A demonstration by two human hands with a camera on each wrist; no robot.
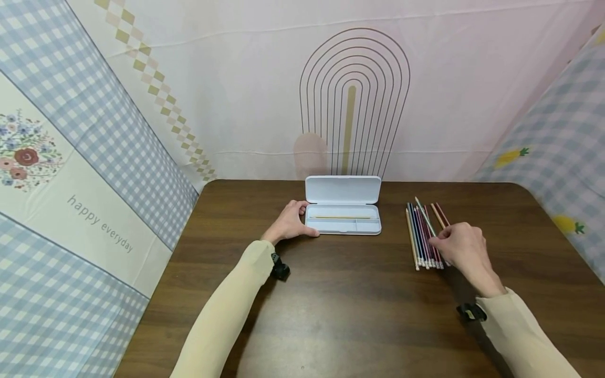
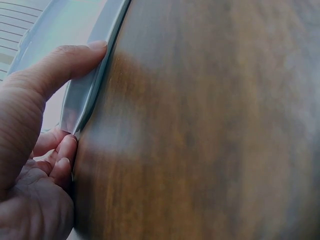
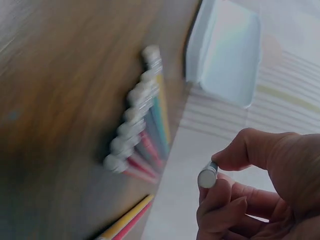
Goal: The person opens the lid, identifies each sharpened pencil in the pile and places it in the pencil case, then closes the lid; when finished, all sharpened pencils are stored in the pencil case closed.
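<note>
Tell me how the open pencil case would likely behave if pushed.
The pencil case looks stiff and straight-sided, so it should slide as one piece. Its raised lid may swing, standing up at the back. The yellow pencil inside could roll, lying with room around it.

"happy everyday" on the blue-checked cloth (image 1: pixel 90 178)

Home-style table nook, exact room unclear: brown table (image 1: pixel 326 299), arch-print cloth (image 1: pixel 260 100) at 12 o'clock, "happy everyday" checked cloth (image 1: pixel 85 184) at 10, pineapple-print cloth (image 1: pixel 562 168) at 2.
</note>
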